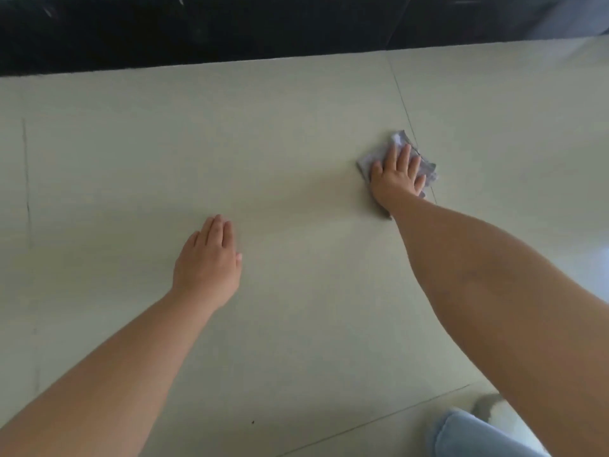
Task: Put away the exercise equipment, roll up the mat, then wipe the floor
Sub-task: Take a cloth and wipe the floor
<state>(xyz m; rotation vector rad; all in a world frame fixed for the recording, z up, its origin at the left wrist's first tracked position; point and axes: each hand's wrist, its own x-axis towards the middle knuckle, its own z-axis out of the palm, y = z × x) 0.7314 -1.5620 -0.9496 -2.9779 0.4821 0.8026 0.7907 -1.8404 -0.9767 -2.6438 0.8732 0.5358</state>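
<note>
Right of centre in the frame, a crumpled grey cloth (379, 156) lies on the pale tiled floor (296, 143), beside a dark grout line. Over it the right hand (397, 174) presses flat, fingers straight and spread, the arm reaching in from the lower right. At centre left the left hand (209, 262) rests palm down on the bare floor, fingers straight and together, grasping nothing. A dark band (197, 28) crosses the top of the frame. A light-blue trouser knee (461, 437) shows at the lower right.

Bare forearms, light-blue jeans (468, 437)
</note>
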